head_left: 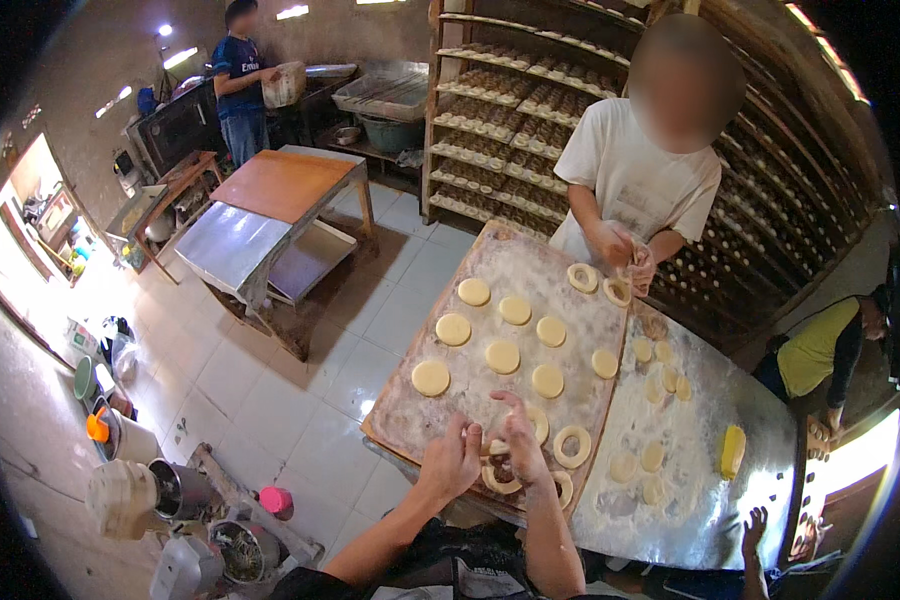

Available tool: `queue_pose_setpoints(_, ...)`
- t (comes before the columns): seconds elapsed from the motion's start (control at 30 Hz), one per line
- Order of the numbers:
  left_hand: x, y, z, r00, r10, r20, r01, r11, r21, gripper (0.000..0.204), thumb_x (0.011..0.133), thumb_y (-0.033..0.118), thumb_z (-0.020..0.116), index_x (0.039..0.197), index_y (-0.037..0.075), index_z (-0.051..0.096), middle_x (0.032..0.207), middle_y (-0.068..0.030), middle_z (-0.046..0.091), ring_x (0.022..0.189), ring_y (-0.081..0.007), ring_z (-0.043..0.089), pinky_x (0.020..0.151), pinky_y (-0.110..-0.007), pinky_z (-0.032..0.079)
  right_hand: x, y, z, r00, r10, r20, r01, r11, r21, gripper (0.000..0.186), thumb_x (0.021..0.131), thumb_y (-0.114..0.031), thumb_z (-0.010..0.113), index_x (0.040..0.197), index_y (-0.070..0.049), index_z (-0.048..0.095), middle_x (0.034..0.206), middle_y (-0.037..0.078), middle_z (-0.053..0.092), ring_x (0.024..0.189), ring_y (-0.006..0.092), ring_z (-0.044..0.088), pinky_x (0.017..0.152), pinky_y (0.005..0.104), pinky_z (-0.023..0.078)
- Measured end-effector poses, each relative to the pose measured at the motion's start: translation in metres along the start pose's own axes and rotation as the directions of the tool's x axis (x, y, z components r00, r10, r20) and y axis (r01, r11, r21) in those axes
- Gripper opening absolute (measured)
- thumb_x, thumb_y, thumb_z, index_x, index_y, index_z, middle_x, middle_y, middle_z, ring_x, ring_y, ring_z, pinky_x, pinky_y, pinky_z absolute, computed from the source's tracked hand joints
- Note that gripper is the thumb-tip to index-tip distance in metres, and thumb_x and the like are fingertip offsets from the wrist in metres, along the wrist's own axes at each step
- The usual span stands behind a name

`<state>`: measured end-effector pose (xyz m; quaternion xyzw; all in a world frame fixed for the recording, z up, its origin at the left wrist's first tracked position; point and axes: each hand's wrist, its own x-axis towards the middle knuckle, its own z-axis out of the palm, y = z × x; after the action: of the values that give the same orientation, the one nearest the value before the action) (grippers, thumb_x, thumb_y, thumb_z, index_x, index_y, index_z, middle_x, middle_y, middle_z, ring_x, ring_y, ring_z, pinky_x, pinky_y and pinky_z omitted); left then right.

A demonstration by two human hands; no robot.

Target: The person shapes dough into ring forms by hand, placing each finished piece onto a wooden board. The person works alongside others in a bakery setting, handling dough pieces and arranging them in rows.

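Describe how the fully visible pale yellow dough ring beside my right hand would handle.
The pale yellow dough ring looks soft, so its narrow band may sag when lifted. Lying flat, it probably won't roll; the flour-dusted rectangular board might let it slide.

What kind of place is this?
Likely a small bakery or dough workshop: pale dough discs lie on a floured board, tall shelves hold rows of small pale pieces, and what look like mixers stand at lower left.
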<state>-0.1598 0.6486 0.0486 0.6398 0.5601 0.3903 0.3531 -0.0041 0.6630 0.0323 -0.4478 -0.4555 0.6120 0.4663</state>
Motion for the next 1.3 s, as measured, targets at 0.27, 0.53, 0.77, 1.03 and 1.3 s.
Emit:
queue_pose_setpoints(0.27, 0.045, -0.050, -0.003, 0.996, 0.005, -0.092, 0.028, 0.934, 0.356, 0.047, 0.098, 0.033, 0.057, 0.129, 0.000, 0.048, 0.118, -0.0317, 0.057, 0.103, -0.0470, 0.056, 0.087, -0.056, 0.042, 0.025, -0.017, 0.030, 0.954, -0.052, -0.295, -0.161, 0.742, -0.651, 0.068, 0.100, -0.045, 0.050, 0.149, -0.004, 0.025, 0.126, 0.027, 0.055, 0.120, 0.0371, 0.053, 0.103, 0.0521, 0.040)
queue_pose_setpoints(0.53, 0.004, -0.072, -0.025, 0.994, -0.035, 0.108, -0.045, 0.753, 0.657, 0.080, 0.075, 0.042, 0.080, 0.134, 0.000, 0.046, 0.120, -0.0214, 0.054, 0.116, -0.0423, 0.049, 0.093, -0.056, 0.042, 0.008, 0.009, 0.040, 0.999, -0.007, -0.044, -0.043, 0.101, -0.994, 0.086, 0.081, -0.036, 0.074, 0.151, -0.014, 0.029, 0.120, 0.020, 0.052, 0.115, 0.0393, 0.051, 0.098, 0.0572, 0.038)
queue_pose_setpoints(0.77, 0.003, -0.060, -0.022, 0.980, -0.143, 0.135, 0.025, 0.774, 0.632, 0.078, 0.075, 0.041, 0.080, 0.137, 0.008, 0.046, 0.128, -0.0206, 0.049, 0.122, -0.0416, 0.046, 0.100, -0.057, 0.037, -0.004, 0.012, 0.043, 1.000, -0.012, -0.026, -0.025, 0.035, -0.999, 0.089, 0.079, -0.041, 0.075, 0.152, -0.016, 0.030, 0.123, 0.019, 0.050, 0.116, 0.0403, 0.050, 0.097, 0.0601, 0.035)
queue_pose_setpoints(1.03, 0.005, -0.082, -0.026, 0.991, -0.133, -0.030, 0.129, 0.841, 0.526, 0.062, 0.082, 0.030, 0.071, 0.132, 0.003, 0.047, 0.122, -0.0230, 0.051, 0.114, -0.0439, 0.050, 0.096, -0.059, 0.038, 0.093, 0.016, 0.049, 0.999, -0.020, -0.028, -0.022, 0.232, -0.972, 0.059, 0.089, -0.036, 0.063, 0.142, -0.014, 0.046, 0.136, 0.021, 0.051, 0.124, 0.0361, 0.053, 0.102, 0.0505, 0.044)
queue_pose_setpoints(1.3, 0.010, -0.060, -0.021, 0.996, 0.049, -0.077, -0.024, 0.955, 0.297, 0.038, 0.090, 0.011, 0.062, 0.125, 0.001, 0.053, 0.120, -0.0207, 0.055, 0.110, -0.0339, 0.054, 0.093, -0.044, 0.043, 0.148, 0.017, 0.050, 0.913, 0.076, 0.400, 0.299, 0.541, -0.786, 0.046, 0.093, -0.028, 0.058, 0.131, -0.004, 0.051, 0.109, 0.023, 0.065, 0.102, 0.0387, 0.065, 0.090, 0.0438, 0.052)
